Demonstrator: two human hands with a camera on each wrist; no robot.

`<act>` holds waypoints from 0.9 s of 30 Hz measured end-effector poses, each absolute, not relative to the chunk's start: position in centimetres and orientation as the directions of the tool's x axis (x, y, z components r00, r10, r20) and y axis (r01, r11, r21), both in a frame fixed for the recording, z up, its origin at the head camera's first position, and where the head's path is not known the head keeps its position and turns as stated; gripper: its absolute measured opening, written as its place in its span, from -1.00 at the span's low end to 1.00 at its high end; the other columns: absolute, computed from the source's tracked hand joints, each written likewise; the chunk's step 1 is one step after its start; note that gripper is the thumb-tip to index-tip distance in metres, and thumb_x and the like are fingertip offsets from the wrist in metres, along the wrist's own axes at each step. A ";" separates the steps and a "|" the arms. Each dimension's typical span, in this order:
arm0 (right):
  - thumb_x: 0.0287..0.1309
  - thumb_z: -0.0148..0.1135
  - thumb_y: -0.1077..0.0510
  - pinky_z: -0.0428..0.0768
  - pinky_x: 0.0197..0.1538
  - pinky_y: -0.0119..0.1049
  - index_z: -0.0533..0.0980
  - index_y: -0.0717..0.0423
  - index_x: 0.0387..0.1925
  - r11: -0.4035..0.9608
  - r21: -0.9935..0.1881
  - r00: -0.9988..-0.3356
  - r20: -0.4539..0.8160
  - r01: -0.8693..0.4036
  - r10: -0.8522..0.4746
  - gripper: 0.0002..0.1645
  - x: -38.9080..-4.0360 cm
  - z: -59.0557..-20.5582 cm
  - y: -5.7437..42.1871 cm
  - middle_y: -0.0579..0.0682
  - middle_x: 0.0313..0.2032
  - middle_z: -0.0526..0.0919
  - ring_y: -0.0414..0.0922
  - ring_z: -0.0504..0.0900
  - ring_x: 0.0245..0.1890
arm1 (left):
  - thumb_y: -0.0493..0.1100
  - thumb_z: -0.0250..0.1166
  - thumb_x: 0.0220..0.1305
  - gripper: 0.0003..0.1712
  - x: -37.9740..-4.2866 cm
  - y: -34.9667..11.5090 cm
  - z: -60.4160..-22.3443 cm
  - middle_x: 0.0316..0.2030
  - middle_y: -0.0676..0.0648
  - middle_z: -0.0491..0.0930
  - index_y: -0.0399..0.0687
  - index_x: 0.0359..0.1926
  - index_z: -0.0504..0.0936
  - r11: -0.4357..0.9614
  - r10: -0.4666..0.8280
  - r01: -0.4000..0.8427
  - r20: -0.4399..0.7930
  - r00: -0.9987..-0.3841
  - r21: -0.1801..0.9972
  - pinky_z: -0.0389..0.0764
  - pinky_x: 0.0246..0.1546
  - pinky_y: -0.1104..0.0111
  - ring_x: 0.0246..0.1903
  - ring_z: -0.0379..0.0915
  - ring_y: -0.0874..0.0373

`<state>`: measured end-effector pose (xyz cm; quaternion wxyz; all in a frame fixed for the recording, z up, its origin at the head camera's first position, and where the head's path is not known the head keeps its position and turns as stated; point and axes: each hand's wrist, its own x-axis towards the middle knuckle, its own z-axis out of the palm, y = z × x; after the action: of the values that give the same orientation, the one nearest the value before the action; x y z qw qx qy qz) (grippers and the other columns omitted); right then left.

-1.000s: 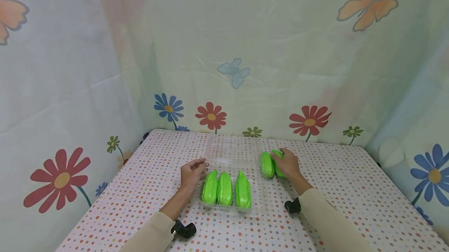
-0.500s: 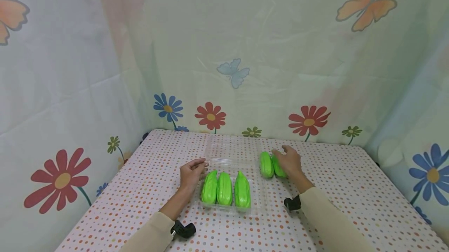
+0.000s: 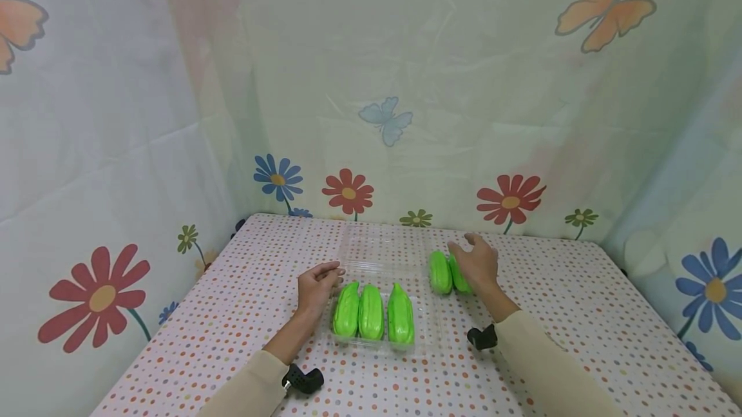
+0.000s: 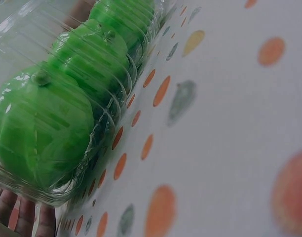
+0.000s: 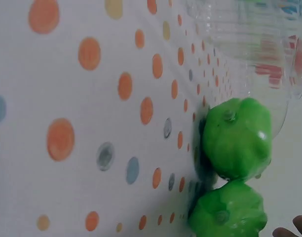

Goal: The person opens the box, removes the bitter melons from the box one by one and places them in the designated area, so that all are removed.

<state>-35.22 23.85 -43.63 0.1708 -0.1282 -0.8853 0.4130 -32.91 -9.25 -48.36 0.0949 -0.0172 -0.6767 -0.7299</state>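
A clear plastic clamshell box (image 3: 427,327) lies with its lid folded back, holding three green ridged gourds (image 3: 371,312), toy-like and glossy. My left hand (image 3: 315,289) is at the box's left side, its fingers loosely bent; in the left wrist view its fingers (image 4: 25,217) are close to the box wall, and I cannot tell if they touch. Two more gourds lie side by side on the table right of the box: a left one (image 3: 440,272) and a right one (image 3: 459,277). Over the right one hovers my right hand (image 3: 480,265), thumb and fingers spread, partly hiding it.
The see-through lid (image 3: 384,243) spreads flat behind the box. A dotted cloth covers the table (image 3: 551,288). Printed curtains (image 3: 452,120) with flowers and butterflies enclose the back and sides. Each wrist carries a small black camera (image 3: 304,379).
My right hand has drawn slightly back from the right-hand loose gourd, its thumb and fingers spreading wider. My left hand and the gourds in the box have stayed put.
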 end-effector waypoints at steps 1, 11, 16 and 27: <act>0.40 0.16 -0.10 0.28 0.42 0.26 0.30 0.28 0.43 0.624 -0.777 -0.905 0.205 0.081 0.373 -0.24 -35.1 -43.5 23.7 0.32 0.38 0.36 0.29 0.24 0.39 | -0.30 0.25 0.35 -0.62 -32.9 -9.3 -48.3 -0.11 -0.31 0.72 -0.44 0.12 0.61 -0.066 -0.116 0.161 0.153 -0.981 0.985 0.79 -0.20 0.30 -0.07 0.68 -0.23; 0.35 0.24 -0.09 0.40 0.34 0.26 0.39 0.32 0.33 0.637 -0.771 -0.884 0.276 0.031 0.377 -0.28 -33.7 -42.2 22.1 0.34 0.30 0.47 0.29 0.38 0.32 | -0.32 0.23 0.37 -0.62 -32.8 -9.1 -48.2 -0.08 -0.39 0.70 -0.49 0.13 0.59 -0.041 -0.115 0.183 0.177 -0.977 0.982 0.80 -0.21 0.23 -0.24 0.73 0.05; 0.31 0.28 -0.08 0.42 0.34 0.23 0.43 0.31 0.29 0.648 -0.762 -0.885 0.297 0.007 0.360 -0.30 -33.2 -41.7 21.2 0.33 0.26 0.51 0.28 0.42 0.30 | -0.33 0.24 0.35 -0.62 -32.7 -9.1 -48.2 -0.09 -0.37 0.71 -0.47 0.13 0.60 -0.049 -0.118 0.175 0.168 -0.979 0.983 0.79 -0.22 0.29 -0.18 0.72 -0.07; 0.28 0.33 -0.07 0.47 0.29 0.19 0.45 0.28 0.27 0.621 -0.781 -0.919 0.288 -0.064 0.268 -0.32 -31.9 -41.0 19.7 0.29 0.24 0.53 0.24 0.44 0.28 | -0.32 0.24 0.34 -0.61 -32.8 -9.2 -48.2 -0.10 -0.32 0.72 -0.45 0.13 0.61 -0.055 -0.119 0.164 0.156 -0.980 0.985 0.79 -0.23 0.35 -0.10 0.69 -0.21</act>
<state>-31.93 19.75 -41.03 0.1922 -0.0578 -0.8796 0.4313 -32.81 -9.17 -48.21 0.0974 -0.0165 -0.6806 -0.7260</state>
